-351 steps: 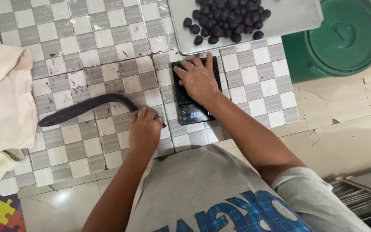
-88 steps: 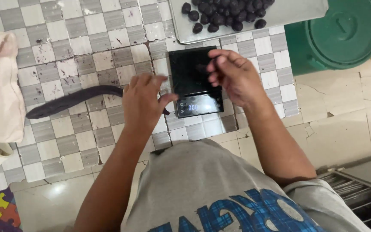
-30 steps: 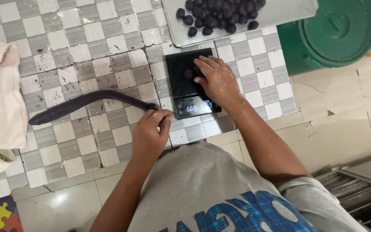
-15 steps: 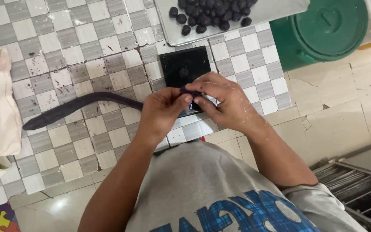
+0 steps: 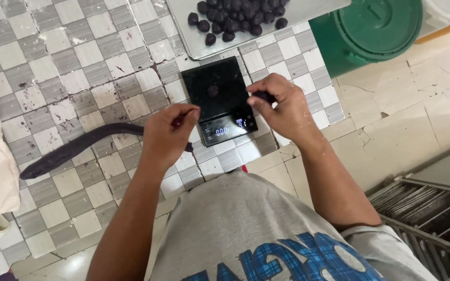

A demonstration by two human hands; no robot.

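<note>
A dark dough ball [image 5: 213, 91] sits on the black digital scale [image 5: 219, 100]. Right hand [image 5: 282, 106] pinches a dark piece [image 5: 263, 96] beside it; left hand [image 5: 166, 136] grip pinches the dough rope [image 5: 79, 148]'s end. Tray [image 5: 194, 44] holds finished balls [image 5: 235, 18]; much rope remains on the tiled table [image 5: 53, 67].

Soft, even light fills the scene, bright enough to show every tile of the tabletop [image 5: 69, 57] clearly. Shadows under both hands are faint and short. The black scale [image 5: 219, 99] gives a dull sheen, and its display glows sharply. The far tray [image 5: 194, 44] looks slightly washed out. Straight lines bend a little toward the edges; focus stays crisp throughout.
</note>
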